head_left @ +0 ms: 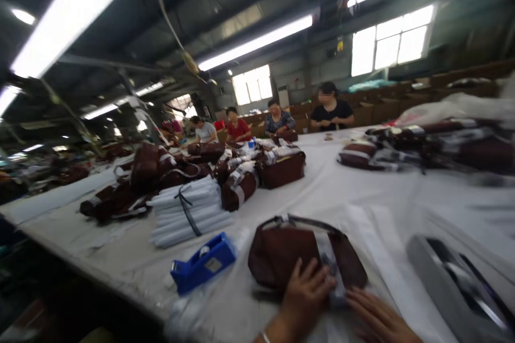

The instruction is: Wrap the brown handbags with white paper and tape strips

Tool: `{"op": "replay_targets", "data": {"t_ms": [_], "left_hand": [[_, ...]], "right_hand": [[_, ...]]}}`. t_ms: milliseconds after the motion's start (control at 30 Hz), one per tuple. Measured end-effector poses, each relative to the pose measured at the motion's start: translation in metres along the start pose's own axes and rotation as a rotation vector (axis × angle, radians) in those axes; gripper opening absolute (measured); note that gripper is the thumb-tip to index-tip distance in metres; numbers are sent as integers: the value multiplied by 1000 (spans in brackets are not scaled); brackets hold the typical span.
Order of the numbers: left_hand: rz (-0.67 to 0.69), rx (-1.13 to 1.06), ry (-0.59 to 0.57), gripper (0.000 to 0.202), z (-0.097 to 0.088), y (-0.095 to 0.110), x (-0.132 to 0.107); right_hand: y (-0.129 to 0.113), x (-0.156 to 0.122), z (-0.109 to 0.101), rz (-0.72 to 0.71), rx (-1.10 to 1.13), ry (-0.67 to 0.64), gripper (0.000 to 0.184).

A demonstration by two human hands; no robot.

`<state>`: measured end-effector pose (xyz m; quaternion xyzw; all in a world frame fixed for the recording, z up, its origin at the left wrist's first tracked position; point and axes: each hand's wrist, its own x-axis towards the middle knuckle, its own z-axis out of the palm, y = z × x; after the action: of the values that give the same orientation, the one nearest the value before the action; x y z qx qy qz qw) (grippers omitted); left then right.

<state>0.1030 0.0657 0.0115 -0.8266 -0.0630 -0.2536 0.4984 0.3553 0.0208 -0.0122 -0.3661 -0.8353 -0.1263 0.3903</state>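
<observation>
A dark brown handbag [281, 254] with a thin handle lies on the white table right before me. Around its middle runs a pale wrapping strip [325, 246]. My left hand [306, 295] rests on the bag's near side with fingers spread, fingertips against the strip. Just right of it, my right hand [378, 315] is stretched out flat by the bag's lower right corner, near the strip's lower end. Both hands are somewhat blurred. To the left of the bag stands a blue tape dispenser [205, 263].
Behind the dispenser lies a tied bundle of white rolls [189, 211]. More brown bags [281, 166] are piled beyond it, others [462, 144] at the right. A grey device [438, 278], blurred, sits at the right. Several people work across the table [322, 193].
</observation>
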Motion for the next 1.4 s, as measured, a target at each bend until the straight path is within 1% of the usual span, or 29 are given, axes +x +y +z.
{"op": "replay_targets", "data": {"t_ms": [33, 67, 100, 133, 167, 200, 267, 333, 433, 533, 600, 633, 733, 900, 1000, 1100, 1200, 1267, 1333, 1400], "left_hand": [[-275, -112, -199, 40, -8, 9, 1], [-455, -262, -358, 44, -14, 13, 3], [-539, -396, -433, 47, -16, 14, 3], [-579, -496, -469, 49, -17, 13, 3], [-600, -560, -480, 50, -16, 11, 3], [-612, -602, -489, 51, -15, 9, 3], [-624, -632, -491, 51, -14, 5, 4], [-627, -631, -493, 50, -17, 3, 6], [-615, -619, -502, 51, -20, 3, 8], [-610, -616, -507, 52, -21, 3, 8], [-612, -617, -505, 52, -20, 2, 8], [-612, -619, -506, 52, -20, 2, 8], [-610, -629, -510, 51, -21, 1, 8], [-609, -644, -512, 51, -21, -1, 8], [-603, -648, -517, 52, -22, -2, 8], [-597, -648, -525, 53, -21, -3, 8], [-593, -646, -525, 51, -20, -5, 6], [-584, -643, -529, 51, -18, -8, 5], [-577, -639, -535, 53, -16, -10, 3], [-574, -634, -537, 55, -15, -12, 2]], "right_hand": [[-15, -12, -21, 30, 19, -154, 60], [-27, -18, -39, 45, 59, -266, 59], [-36, -20, -53, 63, 111, -366, 60], [-43, -20, -64, 65, 168, -473, 63], [-47, -18, -71, 68, 218, -556, 67], [-51, -17, -74, 73, 263, -614, 70], [-57, -15, -75, 88, 322, -663, 73], [-62, -15, -69, 97, 348, -651, 70], [-68, -14, -51, 78, 356, -569, 59], [-71, -10, -31, 47, 356, -460, 38], [-70, -7, -22, 25, 349, -399, 23], [-70, -5, -20, 15, 345, -370, 20], [-69, -3, -24, 18, 341, -295, 26], [-71, -3, -45, 139, 328, -248, 23], [-73, -3, -50, 221, 339, -225, 23], [-75, -4, -45, 311, 428, -201, 26], [-75, -6, -36, 299, 500, -186, 26], [-75, -8, -30, 260, 472, -187, 31], [-75, -8, -26, 231, 397, -204, 36], [-74, -6, -24, 201, 301, -223, 37]]}}
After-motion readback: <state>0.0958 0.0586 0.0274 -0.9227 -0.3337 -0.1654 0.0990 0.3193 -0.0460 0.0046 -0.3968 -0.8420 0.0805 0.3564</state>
